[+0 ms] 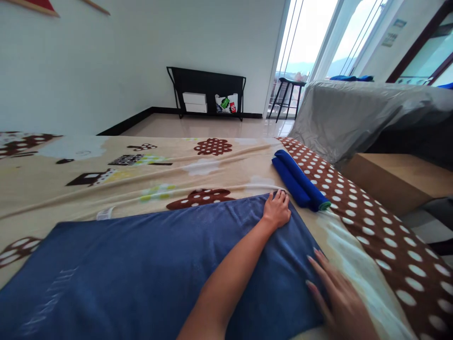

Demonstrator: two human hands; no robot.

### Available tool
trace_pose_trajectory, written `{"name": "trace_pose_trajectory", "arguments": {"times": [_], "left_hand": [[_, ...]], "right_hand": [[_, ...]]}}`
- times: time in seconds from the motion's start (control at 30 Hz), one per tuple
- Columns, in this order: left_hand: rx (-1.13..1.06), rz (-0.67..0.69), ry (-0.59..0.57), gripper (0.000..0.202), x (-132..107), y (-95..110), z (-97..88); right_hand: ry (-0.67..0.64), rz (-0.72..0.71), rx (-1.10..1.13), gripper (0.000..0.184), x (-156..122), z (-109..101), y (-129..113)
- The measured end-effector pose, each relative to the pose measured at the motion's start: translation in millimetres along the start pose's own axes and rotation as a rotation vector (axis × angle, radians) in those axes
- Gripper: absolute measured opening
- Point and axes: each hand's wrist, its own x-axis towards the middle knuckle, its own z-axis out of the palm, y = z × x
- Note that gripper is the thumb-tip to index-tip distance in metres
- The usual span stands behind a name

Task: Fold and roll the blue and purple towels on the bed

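Observation:
A large dark blue towel (141, 264) lies spread flat on the bed. My left arm reaches across it, and my left hand (277, 210) rests palm down on the towel's far right corner with its fingers stretched out. My right hand (336, 297) lies flat on the towel's right edge near me, fingers apart, holding nothing. A rolled bright blue towel (299, 182) with a green end lies just beyond the left hand, apart from it.
The bed carries a beige patterned blanket (141, 174) with a brown white-dotted border (371, 222) on the right. Past the bed's right edge stand a wooden bedside surface (396, 179) and grey-covered furniture (354, 113). At the far wall are a black rack (207, 92) and a stool (288, 97).

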Motion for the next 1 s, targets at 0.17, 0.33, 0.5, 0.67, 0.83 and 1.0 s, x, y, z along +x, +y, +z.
{"name": "trace_pose_trajectory", "arguments": {"times": [0.17,0.33,0.5,0.67,0.83,1.0], "left_hand": [[-0.009,-0.021,-0.006,0.059,1.3,-4.3,5.3],[-0.033,-0.034,-0.020,0.059,3.1,-4.9,7.2],[-0.056,-0.041,-0.035,0.058,6.6,-5.3,4.4],[-0.059,-0.048,-0.012,0.056,6.3,-7.1,3.8],[-0.081,-0.052,0.019,0.062,3.8,-7.0,4.7],[-0.088,-0.057,0.015,0.056,2.5,-8.3,4.8]], "right_hand": [[-0.053,-0.070,0.049,0.069,-5.1,6.6,2.0],[-0.029,-0.085,0.139,0.050,-21.7,-2.3,23.7],[-0.074,0.049,0.114,0.057,8.9,6.2,5.3],[-0.045,-0.080,0.084,0.072,-33.3,8.3,22.8],[-0.043,-0.028,0.191,0.051,-33.4,-1.1,40.8],[-0.134,0.025,0.195,0.060,29.7,9.7,7.5]]}}
